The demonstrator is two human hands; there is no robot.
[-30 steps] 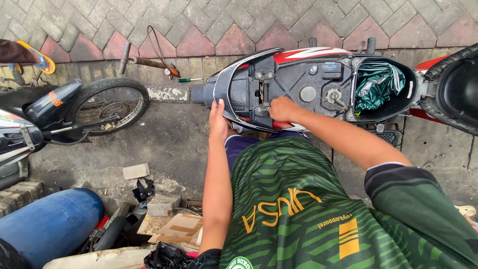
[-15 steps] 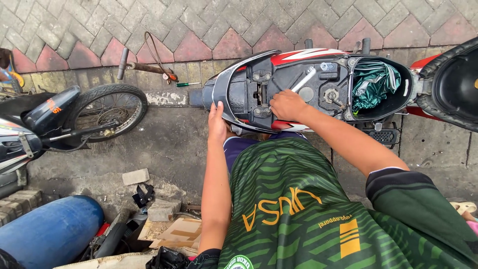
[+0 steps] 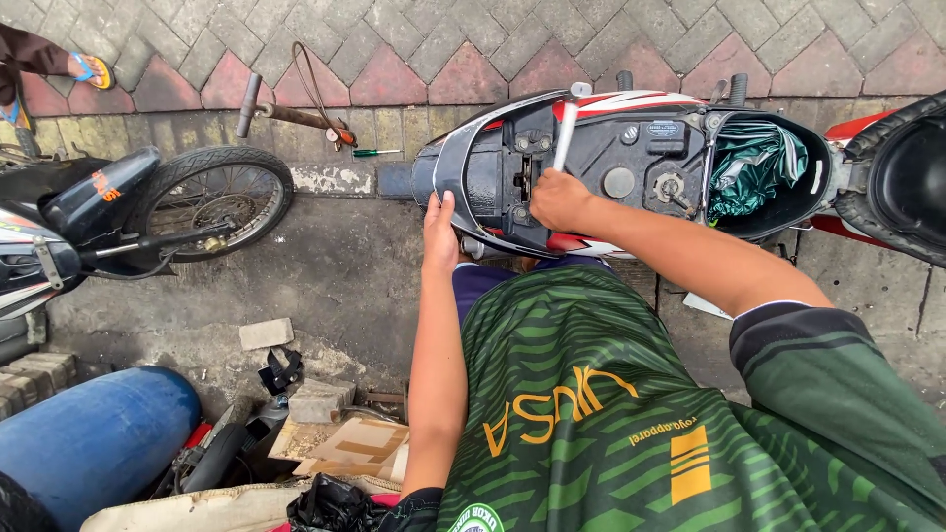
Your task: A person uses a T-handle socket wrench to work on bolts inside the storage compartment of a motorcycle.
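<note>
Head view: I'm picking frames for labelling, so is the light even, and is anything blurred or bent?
Head view: soft, even daylight, with only faint shadows under the scooter and no strong glare; the right hand gripping a pale tool handle and the left hand on the scooter's edge are sharp; the paving lines curve toward the frame edges, a wide-lens distortion.

Scooter ahead; wheel left; barrel near-left.

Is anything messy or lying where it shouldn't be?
Yes. A green screwdriver and a rusty tool with a cord lie loose on the paving behind the motorbike. Broken brick pieces and torn cardboard litter the ground near the blue barrel.
</note>
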